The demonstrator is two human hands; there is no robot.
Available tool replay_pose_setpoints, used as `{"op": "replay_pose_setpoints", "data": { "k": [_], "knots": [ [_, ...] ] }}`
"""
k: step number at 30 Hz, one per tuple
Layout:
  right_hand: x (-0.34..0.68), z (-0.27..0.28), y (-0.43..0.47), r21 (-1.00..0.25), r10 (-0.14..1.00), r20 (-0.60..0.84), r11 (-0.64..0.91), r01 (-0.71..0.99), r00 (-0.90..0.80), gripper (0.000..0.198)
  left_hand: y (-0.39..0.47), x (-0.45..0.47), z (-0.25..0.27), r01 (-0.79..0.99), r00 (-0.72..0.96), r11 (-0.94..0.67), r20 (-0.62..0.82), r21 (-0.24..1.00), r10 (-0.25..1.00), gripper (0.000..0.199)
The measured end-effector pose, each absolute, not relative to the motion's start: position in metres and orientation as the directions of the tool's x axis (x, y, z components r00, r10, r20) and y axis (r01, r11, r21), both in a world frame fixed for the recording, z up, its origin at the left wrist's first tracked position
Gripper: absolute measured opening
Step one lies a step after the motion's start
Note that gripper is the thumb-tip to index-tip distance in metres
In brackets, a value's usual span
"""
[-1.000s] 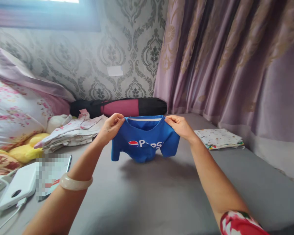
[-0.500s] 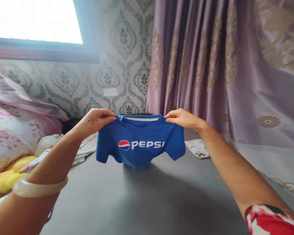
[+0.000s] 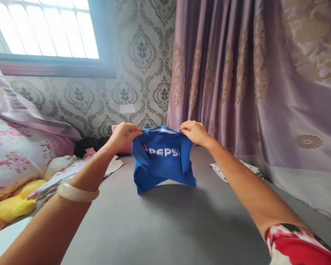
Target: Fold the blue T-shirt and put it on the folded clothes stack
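Observation:
A blue T-shirt (image 3: 162,165) with white "PEPSI" lettering hangs upright between my hands, its front facing me. My left hand (image 3: 125,134) pinches one shoulder beside the collar, fingers closed on the cloth. On the other shoulder, my right hand (image 3: 195,131) grips the fabric between thumb and fingers. The sleeves droop inward over the front, and part of the round logo is hidden in a fold. The hem spreads low, close to the grey bed surface (image 3: 121,224); whether it touches I cannot tell.
Folded printed cloth (image 3: 219,173) lies at the right, partly behind my forearm. Along the left are a yellow plush toy (image 3: 13,206), a floral pillow (image 3: 19,147) and some light clothes (image 3: 114,166). Purple curtains (image 3: 215,73) hang at the right; patterned wall stands behind.
My hands have come closer together, so the collar is slack. The shirt's lower part has swung down and forward into view, and its sleeves have folded inward. The camera view has shifted slightly.

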State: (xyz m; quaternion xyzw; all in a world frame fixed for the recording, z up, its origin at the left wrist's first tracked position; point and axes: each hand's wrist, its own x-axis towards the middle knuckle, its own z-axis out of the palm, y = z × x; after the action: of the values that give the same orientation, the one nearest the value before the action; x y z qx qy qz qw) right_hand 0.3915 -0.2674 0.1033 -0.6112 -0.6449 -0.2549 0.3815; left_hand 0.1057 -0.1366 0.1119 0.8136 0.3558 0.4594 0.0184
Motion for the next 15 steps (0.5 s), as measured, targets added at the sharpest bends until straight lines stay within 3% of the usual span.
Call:
{"op": "replay_pose_setpoints", "data": {
  "k": [5,7,11,15],
  "knots": [
    [0.395,0.096,-0.254,-0.174,0.551,0.823,0.013,0.985,0.138,0.013,-0.119,0.113,0.105,0.553,0.193,-0.652,0.682,0.518,0.706,0.024],
    [0.397,0.094,-0.249,-0.195,0.562,0.809,-0.022,0.98,0.173,0.012,-0.11,0.115,0.104,0.549,0.168,-0.639,0.678,0.539,0.716,0.026],
    [0.4,0.09,-0.237,-0.276,0.445,0.852,-0.064,0.959,0.275,0.012,-0.098,0.124,0.103,0.553,0.123,-0.628,0.691,0.548,0.712,0.03],
    [0.399,0.09,-0.24,-0.36,0.45,0.833,0.001,0.933,0.321,0.012,-0.104,0.125,0.108,0.501,0.11,-0.666,0.723,0.552,0.682,0.029]
  ]
}}
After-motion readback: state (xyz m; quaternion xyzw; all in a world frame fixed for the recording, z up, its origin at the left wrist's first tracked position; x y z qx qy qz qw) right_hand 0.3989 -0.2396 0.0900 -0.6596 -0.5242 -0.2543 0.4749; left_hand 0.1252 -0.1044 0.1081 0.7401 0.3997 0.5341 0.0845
